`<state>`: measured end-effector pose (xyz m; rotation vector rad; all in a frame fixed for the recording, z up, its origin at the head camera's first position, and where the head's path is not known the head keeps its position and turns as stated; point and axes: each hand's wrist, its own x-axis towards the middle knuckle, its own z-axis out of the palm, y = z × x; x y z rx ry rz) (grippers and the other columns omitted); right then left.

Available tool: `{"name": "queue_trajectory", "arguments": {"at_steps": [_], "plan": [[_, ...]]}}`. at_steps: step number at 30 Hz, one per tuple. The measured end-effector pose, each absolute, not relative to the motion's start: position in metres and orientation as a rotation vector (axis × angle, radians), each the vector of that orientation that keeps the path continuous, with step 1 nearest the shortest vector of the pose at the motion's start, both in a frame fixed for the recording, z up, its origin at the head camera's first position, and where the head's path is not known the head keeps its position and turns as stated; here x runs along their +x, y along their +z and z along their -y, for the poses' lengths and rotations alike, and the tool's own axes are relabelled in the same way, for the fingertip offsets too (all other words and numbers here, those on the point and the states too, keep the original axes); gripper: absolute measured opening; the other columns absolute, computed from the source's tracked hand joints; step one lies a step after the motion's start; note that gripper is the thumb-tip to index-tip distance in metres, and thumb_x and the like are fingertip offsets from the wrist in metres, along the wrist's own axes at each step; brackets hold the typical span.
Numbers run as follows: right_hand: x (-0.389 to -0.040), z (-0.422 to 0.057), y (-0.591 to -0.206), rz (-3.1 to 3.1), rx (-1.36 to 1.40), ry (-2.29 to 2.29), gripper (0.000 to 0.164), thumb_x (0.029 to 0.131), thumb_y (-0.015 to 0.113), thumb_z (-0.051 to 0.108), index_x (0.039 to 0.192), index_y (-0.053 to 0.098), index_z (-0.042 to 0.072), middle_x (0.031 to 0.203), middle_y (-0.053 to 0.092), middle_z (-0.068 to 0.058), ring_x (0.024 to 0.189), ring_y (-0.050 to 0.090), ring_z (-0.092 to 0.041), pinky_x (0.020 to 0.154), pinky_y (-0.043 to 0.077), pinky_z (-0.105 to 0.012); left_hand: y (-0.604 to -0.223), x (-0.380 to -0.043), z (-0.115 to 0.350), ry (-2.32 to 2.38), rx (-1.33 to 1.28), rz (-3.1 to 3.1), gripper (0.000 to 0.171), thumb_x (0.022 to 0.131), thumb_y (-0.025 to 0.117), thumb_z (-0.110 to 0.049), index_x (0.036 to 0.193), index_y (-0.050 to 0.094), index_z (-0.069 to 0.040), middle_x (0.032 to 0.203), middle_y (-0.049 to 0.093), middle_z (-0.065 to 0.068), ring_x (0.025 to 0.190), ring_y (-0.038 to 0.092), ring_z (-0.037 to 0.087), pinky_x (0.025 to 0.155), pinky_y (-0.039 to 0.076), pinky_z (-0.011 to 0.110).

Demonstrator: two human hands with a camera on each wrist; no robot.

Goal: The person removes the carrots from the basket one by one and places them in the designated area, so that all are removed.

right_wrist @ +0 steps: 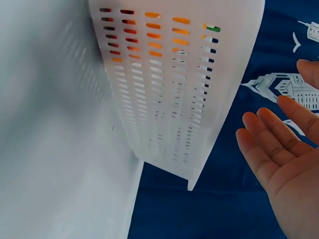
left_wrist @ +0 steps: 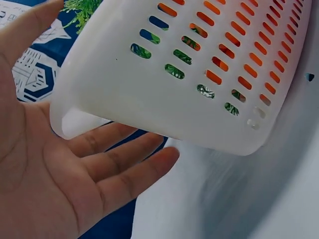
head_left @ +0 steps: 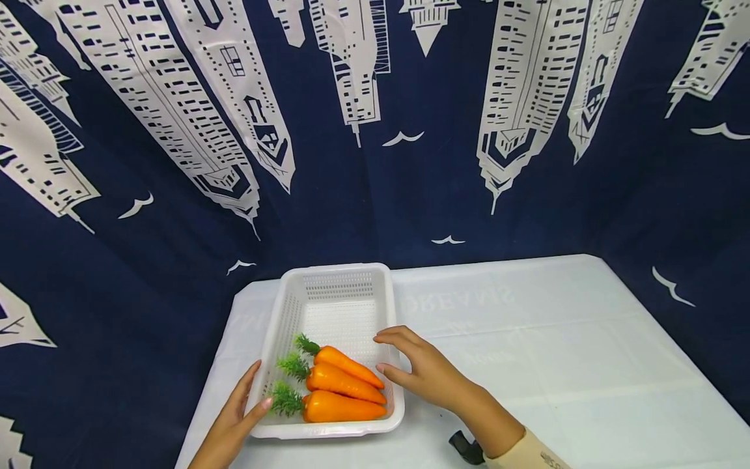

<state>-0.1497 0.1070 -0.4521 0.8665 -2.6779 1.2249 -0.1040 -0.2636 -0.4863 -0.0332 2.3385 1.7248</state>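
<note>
Three orange carrots (head_left: pixel 346 383) with green leafy tops (head_left: pixel 287 398) lie side by side in the near half of a white perforated plastic basket (head_left: pixel 396 312). At the basket's near left corner is my left hand (head_left: pixel 231 417), its thumb by the rim and its other fingers outside the wall. In the left wrist view those fingers (left_wrist: pixel 132 172) are extended and loose beside the basket wall (left_wrist: pixel 114 89). My right hand (head_left: pixel 430 371) hovers by the right rim with fingers spread and bent slightly, holding nothing. Through the wall holes the carrots show as orange patches in both wrist views.
The basket stands on the left part of a table covered by a white cloth (head_left: pixel 527 339). Behind hangs a dark blue curtain (head_left: pixel 410 195) printed with white buildings and birds. A small black object (head_left: pixel 465 448) is beside my right forearm.
</note>
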Motion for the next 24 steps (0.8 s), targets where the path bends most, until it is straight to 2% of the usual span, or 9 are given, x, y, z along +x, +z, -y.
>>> {"name": "queue_trajectory", "arguments": {"at_steps": [2, 7, 11, 14, 17, 21, 24], "plan": [[-0.150, -0.104, -0.452, 2.685, 0.878, 1.242, 0.044, 0.095, 0.070, 0.035, 0.136, 0.059, 0.025, 0.140, 0.054, 0.013, 0.132, 0.055, -0.013, 0.111, 0.045, -0.042, -0.488, -0.103, 0.265, 1.744, -0.009, -2.315, 0.081, 0.102, 0.059, -0.023, 0.164, 0.007, -0.021, 0.170, -0.008, 0.014, 0.154, -0.012, 0.044, 0.114, 0.000, 0.074], [-0.151, -0.097, -0.453, 2.717, 0.896, 1.294, 0.043, 0.096, 0.070, 0.034, 0.136, 0.059, 0.024, 0.141, 0.054, 0.012, 0.133, 0.054, -0.013, 0.112, 0.044, -0.043, -0.491, -0.100, 0.266, 1.691, -0.049, -2.319, 0.088, 0.099, 0.065, -0.026, 0.163, 0.005, -0.032, 0.170, -0.008, 0.015, 0.154, -0.003, 0.045, 0.113, 0.006, 0.077], [-0.150, -0.091, -0.453, 2.757, 0.924, 1.291, 0.041, 0.098, 0.066, 0.038, 0.136, 0.058, 0.026, 0.142, 0.054, 0.010, 0.133, 0.054, -0.013, 0.112, 0.044, -0.043, -0.494, -0.097, 0.267, 1.689, -0.057, -2.308, 0.090, 0.097, 0.067, -0.024, 0.163, 0.007, -0.032, 0.170, -0.008, 0.016, 0.154, -0.003, 0.045, 0.113, 0.008, 0.077], [-0.149, -0.087, -0.452, 2.778, 0.950, 1.272, 0.042, 0.098, 0.065, 0.039, 0.137, 0.058, 0.025, 0.142, 0.054, 0.009, 0.132, 0.054, -0.014, 0.112, 0.044, -0.043, -0.496, -0.095, 0.267, 1.724, -0.053, -2.270, 0.092, 0.095, 0.069, -0.021, 0.163, 0.007, -0.031, 0.169, -0.008, 0.017, 0.152, 0.005, 0.046, 0.114, 0.028, 0.067], [-0.149, -0.083, -0.451, 2.786, 0.963, 1.256, 0.043, 0.098, 0.065, 0.038, 0.137, 0.059, 0.022, 0.141, 0.054, 0.010, 0.131, 0.055, -0.014, 0.112, 0.045, -0.043, -0.499, -0.093, 0.268, 1.777, -0.060, -2.204, 0.093, 0.094, 0.069, -0.018, 0.163, 0.007, -0.031, 0.169, -0.007, 0.017, 0.149, 0.016, 0.048, 0.104, 0.046, 0.047], [-0.150, -0.079, -0.451, 2.810, 0.976, 1.235, 0.042, 0.099, 0.064, 0.038, 0.137, 0.059, 0.022, 0.140, 0.054, 0.011, 0.130, 0.056, -0.013, 0.111, 0.045, -0.041, -0.501, -0.091, 0.268, 1.838, -0.047, -2.129, 0.095, 0.094, 0.068, -0.013, 0.163, 0.006, -0.032, 0.169, -0.009, 0.016, 0.146, 0.023, 0.050, 0.094, 0.051, 0.031], [-0.151, -0.077, -0.451, 2.832, 0.991, 1.216, 0.041, 0.099, 0.063, 0.038, 0.137, 0.059, 0.021, 0.140, 0.054, 0.011, 0.129, 0.056, -0.013, 0.111, 0.046, -0.040, -0.501, -0.092, 0.268, 1.841, -0.001, -2.109, 0.097, 0.094, 0.068, -0.009, 0.163, 0.003, -0.030, 0.168, -0.013, 0.017, 0.147, 0.018, 0.050, 0.093, 0.050, 0.025]]}}
